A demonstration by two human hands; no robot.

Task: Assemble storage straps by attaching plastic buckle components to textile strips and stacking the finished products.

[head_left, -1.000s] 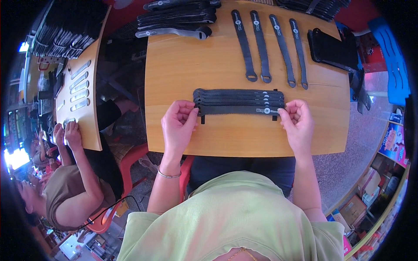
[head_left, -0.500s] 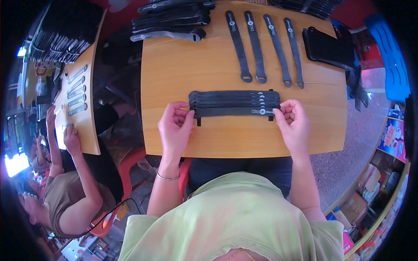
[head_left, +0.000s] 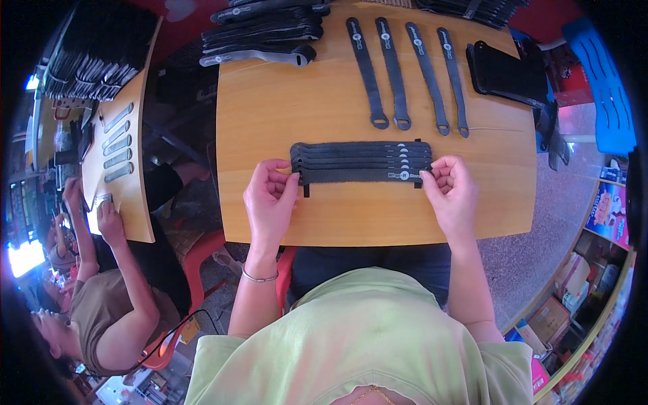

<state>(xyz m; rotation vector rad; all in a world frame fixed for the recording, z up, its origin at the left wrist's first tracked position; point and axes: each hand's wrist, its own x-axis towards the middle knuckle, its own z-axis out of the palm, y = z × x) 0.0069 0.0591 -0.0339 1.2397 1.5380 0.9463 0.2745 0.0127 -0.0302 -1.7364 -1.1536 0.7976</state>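
A row of overlapping dark hook-and-loop straps [head_left: 351,154] lies across the table before me, each stepped a little below the one behind it. The front strap [head_left: 344,176] carries pale printing near its right end. My left hand [head_left: 270,192] pinches its left end between thumb and fingers. At the opposite end, my right hand [head_left: 452,189] is closed in the same kind of pinch. Short ends of a narrow black strip [head_left: 306,191] stick out from under the row's left side, and a similar strip [head_left: 418,183] shows at the right.
Several single straps [head_left: 395,81] lie spaced apart farther back on the wooden table [head_left: 270,108]. Strap piles [head_left: 263,37] stand at the back left, and a black stack [head_left: 503,71] at the right edge. To the left, a person [head_left: 121,297] works at another table [head_left: 138,202].
The whole view has shifted very slightly. Both hands keep their pinch at the ends of the front strap, and the row looks the same.
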